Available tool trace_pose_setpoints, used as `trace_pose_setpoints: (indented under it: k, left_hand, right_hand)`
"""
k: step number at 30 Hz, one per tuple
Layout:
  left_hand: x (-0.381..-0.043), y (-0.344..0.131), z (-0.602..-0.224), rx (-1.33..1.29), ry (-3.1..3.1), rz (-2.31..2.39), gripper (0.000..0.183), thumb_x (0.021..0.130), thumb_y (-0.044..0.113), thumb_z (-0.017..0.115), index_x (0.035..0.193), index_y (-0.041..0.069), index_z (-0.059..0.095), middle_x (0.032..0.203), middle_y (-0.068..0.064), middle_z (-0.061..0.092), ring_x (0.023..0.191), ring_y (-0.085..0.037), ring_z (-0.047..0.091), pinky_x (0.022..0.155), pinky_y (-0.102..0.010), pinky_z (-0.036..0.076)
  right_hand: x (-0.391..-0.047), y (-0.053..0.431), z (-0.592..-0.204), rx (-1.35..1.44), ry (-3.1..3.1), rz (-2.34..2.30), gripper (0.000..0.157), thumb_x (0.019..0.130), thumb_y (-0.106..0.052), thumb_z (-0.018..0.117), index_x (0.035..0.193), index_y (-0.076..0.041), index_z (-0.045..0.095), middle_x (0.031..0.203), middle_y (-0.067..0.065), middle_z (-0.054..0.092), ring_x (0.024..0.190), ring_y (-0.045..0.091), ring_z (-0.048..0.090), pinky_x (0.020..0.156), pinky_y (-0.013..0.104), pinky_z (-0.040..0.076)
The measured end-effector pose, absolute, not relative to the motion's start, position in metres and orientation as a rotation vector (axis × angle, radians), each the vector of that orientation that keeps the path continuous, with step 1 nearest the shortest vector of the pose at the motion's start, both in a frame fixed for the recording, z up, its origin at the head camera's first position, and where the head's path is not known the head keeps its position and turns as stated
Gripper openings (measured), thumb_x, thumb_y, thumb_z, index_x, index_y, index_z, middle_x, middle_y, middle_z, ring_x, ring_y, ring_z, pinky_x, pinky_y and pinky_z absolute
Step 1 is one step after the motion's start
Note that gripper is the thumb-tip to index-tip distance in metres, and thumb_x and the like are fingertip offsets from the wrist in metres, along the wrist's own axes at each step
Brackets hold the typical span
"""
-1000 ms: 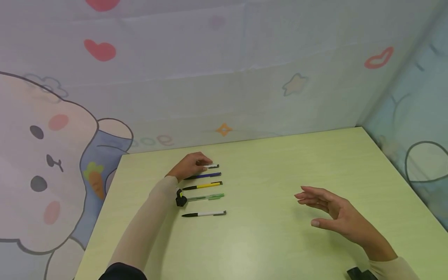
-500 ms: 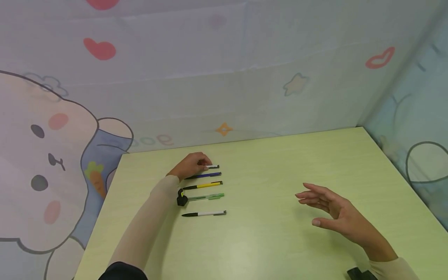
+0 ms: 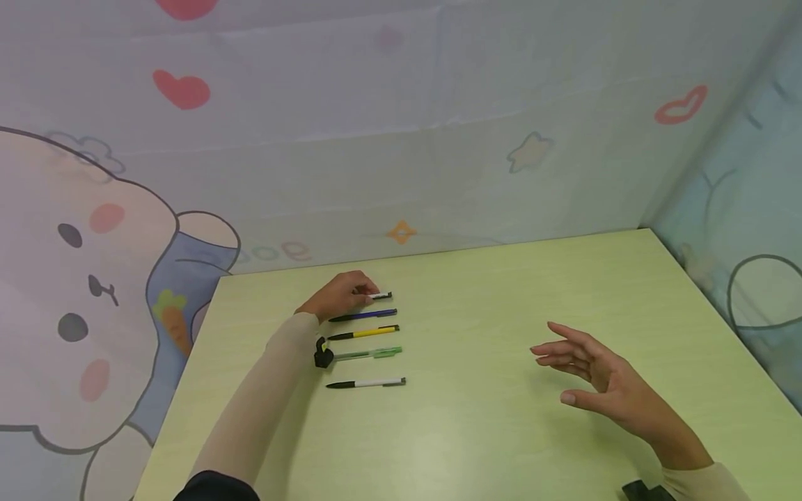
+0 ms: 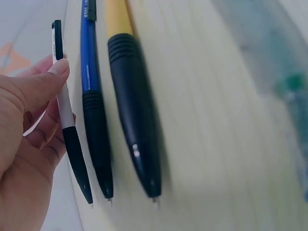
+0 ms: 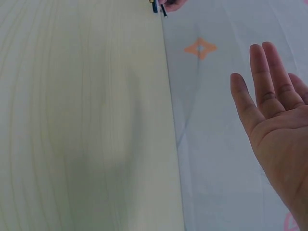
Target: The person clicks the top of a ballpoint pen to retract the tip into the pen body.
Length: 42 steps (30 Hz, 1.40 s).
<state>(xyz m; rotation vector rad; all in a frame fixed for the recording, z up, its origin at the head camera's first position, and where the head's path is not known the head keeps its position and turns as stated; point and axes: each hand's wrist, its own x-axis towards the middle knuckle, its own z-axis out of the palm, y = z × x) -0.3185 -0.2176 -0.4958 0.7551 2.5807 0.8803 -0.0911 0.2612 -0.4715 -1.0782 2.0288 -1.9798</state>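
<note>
At the far end of a row of pens, my left hand (image 3: 341,296) pinches a white pen (image 4: 64,108) with a black grip between thumb and fingers. Beside it lies a blue pen (image 3: 370,315) with a black grip. Nearer come a yellow pen (image 3: 374,332), a clear green pen (image 3: 372,353) and another white pen (image 3: 372,383) with a black grip. In the left wrist view the green pen is blurred. My right hand (image 3: 604,383) hovers over the right side of the table, holding nothing, its fingers extended and thumb apart.
The pale yellow-green table (image 3: 476,417) ends at a cloth wall (image 3: 438,174) printed with hearts and stars. A second cloth (image 3: 752,209) hangs along the right edge. A black strap device (image 3: 323,353) on the left wrist overlaps the green pen's end.
My left hand stays on the far white pen, which has shifted only very slightly. The right index finger has lifted a little and the right hand has drifted slightly to the right.
</note>
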Motion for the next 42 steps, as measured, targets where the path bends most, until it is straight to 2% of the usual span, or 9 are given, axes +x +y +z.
trace_pose_setpoints:
  k: [6, 20, 42]
  left_hand:
    - [-0.317, -0.217, -0.489, 0.772, 2.595, 0.888, 0.019, 0.099, 0.017, 0.067, 0.118, 0.018, 0.069, 0.117, 0.001, 0.066, 0.109, -0.017, 0.062, 0.098, -0.041, 0.052]
    - [-0.312, -0.214, -0.468, 0.882, 2.617, 0.926, 0.017, 0.101, 0.017, 0.066, 0.117, 0.018, 0.07, 0.115, 0.003, 0.066, 0.105, -0.015, 0.063, 0.094, -0.041, 0.054]
    - [-0.285, -0.203, -0.432, 0.909, 2.647, 1.051, 0.016, 0.1, 0.019, 0.068, 0.115, 0.022, 0.07, 0.11, 0.007, 0.067, 0.099, -0.012, 0.064, 0.091, -0.04, 0.055]
  right_hand:
    - [-0.092, 0.261, -0.473, -1.095, 2.045, -1.971, 0.086, 0.083, 0.03, 0.057, 0.157, 0.01, 0.016, 0.144, 0.033, 0.047, 0.133, 0.028, 0.054, 0.109, 0.025, 0.045]
    - [-0.094, 0.263, -0.474, -1.096, 2.043, -1.963, 0.084, 0.084, 0.03, 0.056, 0.156, 0.01, 0.018, 0.145, 0.032, 0.046, 0.134, 0.027, 0.053, 0.11, 0.024, 0.044]
    - [-0.101, 0.265, -0.475, -1.079, 2.078, -1.97, 0.079, 0.084, 0.028, 0.058, 0.154, 0.011, 0.025, 0.145, 0.031, 0.047, 0.135, 0.025, 0.052, 0.108, 0.022, 0.045]
